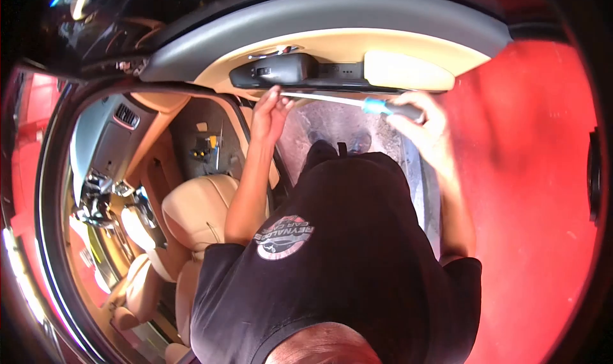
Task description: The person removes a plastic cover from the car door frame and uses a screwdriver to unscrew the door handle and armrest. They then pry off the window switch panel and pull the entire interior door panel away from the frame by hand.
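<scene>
A long screwdriver [332,99] with a thin bright shaft and a blue and dark handle lies nearly level in front of the door panel. My right hand [421,118] is wrapped round its handle. At the far end of the shaft, the fingers of my left hand [271,112] are pinched together at the tip; any small part between them is too small to make out. Just beyond both hands is the tan and grey door panel [332,41], with a black switch panel [274,70] and a pale armrest [408,71].
On the left, the open car interior shows a tan seat [201,211] and a dark footwell with several yellow and black tools [204,150]. The grey dashboard [115,134] is further left. A red surface [530,204] fills the right side. My shoes stand on grey floor [313,115].
</scene>
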Demonstrator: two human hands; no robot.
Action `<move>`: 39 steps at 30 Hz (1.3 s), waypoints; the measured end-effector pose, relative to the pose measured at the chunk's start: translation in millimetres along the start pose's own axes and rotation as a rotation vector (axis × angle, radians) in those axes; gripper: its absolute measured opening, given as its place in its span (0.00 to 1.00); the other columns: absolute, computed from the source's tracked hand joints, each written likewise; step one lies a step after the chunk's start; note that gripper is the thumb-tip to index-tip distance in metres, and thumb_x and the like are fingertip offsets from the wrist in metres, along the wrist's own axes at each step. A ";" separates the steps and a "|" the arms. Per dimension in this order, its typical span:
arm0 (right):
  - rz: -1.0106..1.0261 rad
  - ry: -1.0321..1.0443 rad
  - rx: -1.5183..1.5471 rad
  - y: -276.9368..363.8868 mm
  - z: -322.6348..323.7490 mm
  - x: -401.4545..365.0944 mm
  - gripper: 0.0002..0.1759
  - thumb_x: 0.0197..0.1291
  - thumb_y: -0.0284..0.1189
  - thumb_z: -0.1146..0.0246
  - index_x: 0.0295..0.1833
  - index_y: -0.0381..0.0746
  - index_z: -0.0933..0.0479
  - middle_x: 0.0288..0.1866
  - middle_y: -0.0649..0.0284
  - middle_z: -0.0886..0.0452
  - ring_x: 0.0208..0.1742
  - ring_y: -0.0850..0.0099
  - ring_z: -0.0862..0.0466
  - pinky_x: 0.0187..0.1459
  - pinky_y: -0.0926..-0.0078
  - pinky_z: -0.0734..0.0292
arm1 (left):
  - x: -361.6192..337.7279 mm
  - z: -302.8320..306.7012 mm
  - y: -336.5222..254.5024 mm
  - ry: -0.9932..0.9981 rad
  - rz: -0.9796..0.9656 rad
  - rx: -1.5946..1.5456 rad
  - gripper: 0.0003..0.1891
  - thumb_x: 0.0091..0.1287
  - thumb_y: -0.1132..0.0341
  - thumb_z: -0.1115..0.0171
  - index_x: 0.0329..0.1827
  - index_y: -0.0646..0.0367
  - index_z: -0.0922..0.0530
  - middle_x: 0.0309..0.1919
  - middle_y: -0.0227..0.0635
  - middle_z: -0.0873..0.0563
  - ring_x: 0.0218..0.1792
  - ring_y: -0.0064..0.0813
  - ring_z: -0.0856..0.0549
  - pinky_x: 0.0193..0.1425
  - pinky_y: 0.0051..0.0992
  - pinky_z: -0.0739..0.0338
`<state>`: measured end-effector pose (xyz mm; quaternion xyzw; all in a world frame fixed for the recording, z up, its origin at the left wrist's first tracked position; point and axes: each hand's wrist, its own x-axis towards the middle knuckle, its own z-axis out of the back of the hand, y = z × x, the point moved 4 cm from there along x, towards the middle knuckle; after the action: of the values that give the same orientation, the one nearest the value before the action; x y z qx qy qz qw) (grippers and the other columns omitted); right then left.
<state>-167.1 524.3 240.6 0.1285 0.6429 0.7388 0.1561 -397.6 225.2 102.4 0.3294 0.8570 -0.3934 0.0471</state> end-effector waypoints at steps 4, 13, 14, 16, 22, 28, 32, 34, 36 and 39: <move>-0.153 0.392 -0.121 -27.8 -78.2 -3.9 0.24 0.65 0.29 0.31 0.66 0.37 0.19 0.61 0.49 0.12 0.57 0.60 0.11 0.61 0.63 0.19 | -36.5 86.2 3.7 -0.217 -0.057 -0.266 0.10 0.79 0.64 0.37 0.56 0.58 0.18 0.44 0.34 0.12 0.50 0.32 0.13 0.63 0.43 0.16; -0.198 0.684 -0.329 -46.4 -224.6 11.9 0.23 0.69 0.29 0.36 0.69 0.36 0.21 0.58 0.44 0.13 0.62 0.53 0.13 0.63 0.61 0.21 | -59.6 196.3 -2.7 -0.455 -0.172 -0.478 0.09 0.77 0.68 0.39 0.55 0.61 0.22 0.46 0.42 0.15 0.52 0.43 0.16 0.71 0.46 0.21; -0.245 0.692 -0.374 -45.9 -242.4 13.9 0.23 0.70 0.28 0.37 0.69 0.36 0.21 0.58 0.44 0.13 0.62 0.53 0.13 0.63 0.61 0.21 | -55.3 205.3 -6.8 -0.480 -0.190 -0.492 0.09 0.77 0.68 0.39 0.55 0.61 0.22 0.46 0.42 0.15 0.52 0.43 0.16 0.71 0.46 0.21; -0.268 0.719 -0.389 -55.9 -285.8 11.6 0.23 0.71 0.28 0.38 0.70 0.36 0.22 0.52 0.44 0.11 0.55 0.53 0.11 0.58 0.63 0.20 | -50.8 235.3 -21.5 -0.619 -0.183 -0.591 0.08 0.80 0.64 0.45 0.41 0.55 0.22 0.33 0.36 0.17 0.40 0.38 0.14 0.52 0.40 0.15; -0.327 0.814 -0.483 -60.8 -409.8 9.7 0.23 0.73 0.30 0.40 0.70 0.36 0.23 0.34 0.51 0.18 0.33 0.66 0.17 0.41 0.63 0.22 | -64.6 422.1 -99.8 -0.886 -0.439 -0.757 0.10 0.80 0.65 0.46 0.39 0.56 0.22 0.28 0.30 0.20 0.26 0.30 0.19 0.37 0.31 0.17; -0.742 0.685 -0.248 -164.6 -447.8 21.9 0.25 0.75 0.31 0.37 0.74 0.34 0.25 0.40 0.65 0.16 0.30 0.80 0.19 0.30 0.79 0.23 | -70.7 562.5 -116.3 -0.867 -0.111 -0.149 0.08 0.77 0.67 0.42 0.48 0.61 0.18 0.34 0.36 0.15 0.30 0.35 0.13 0.42 0.41 0.10; -0.931 0.543 -0.075 -236.2 -461.6 19.3 0.31 0.73 0.32 0.32 0.77 0.34 0.29 0.49 0.62 0.13 0.34 0.77 0.16 0.34 0.79 0.18 | -37.9 638.5 -68.9 -0.987 0.041 -0.130 0.08 0.73 0.72 0.39 0.52 0.62 0.20 0.38 0.39 0.15 0.38 0.38 0.12 0.48 0.43 0.10; -0.929 0.562 -0.040 -256.0 -476.0 17.2 0.31 0.74 0.27 0.35 0.79 0.33 0.32 0.49 0.61 0.15 0.37 0.75 0.14 0.37 0.79 0.15 | 0.2 673.8 -58.8 -1.069 -0.046 -0.188 0.06 0.72 0.74 0.40 0.47 0.64 0.17 0.33 0.40 0.13 0.29 0.35 0.11 0.26 0.34 0.12; -0.927 0.602 -0.060 -281.2 -487.0 14.9 0.30 0.74 0.24 0.35 0.79 0.34 0.31 0.52 0.62 0.15 0.42 0.75 0.13 0.41 0.78 0.14 | 36.0 701.5 -75.6 -1.166 -0.027 0.256 0.06 0.71 0.76 0.42 0.41 0.65 0.16 0.27 0.40 0.13 0.27 0.34 0.11 0.23 0.33 0.14; -0.887 0.659 -0.019 -304.2 -511.5 20.8 0.32 0.71 0.22 0.33 0.78 0.33 0.30 0.55 0.62 0.15 0.46 0.75 0.14 0.47 0.76 0.13 | 109.6 802.7 -62.8 -1.256 -0.135 0.801 0.09 0.65 0.70 0.36 0.42 0.58 0.09 0.36 0.47 0.07 0.40 0.45 0.07 0.46 0.38 0.12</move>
<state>-366.1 105.0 -132.7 -0.3941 0.6436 0.6092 0.2438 -664.0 -312.9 -445.1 -0.0185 0.4783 -0.7915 0.3800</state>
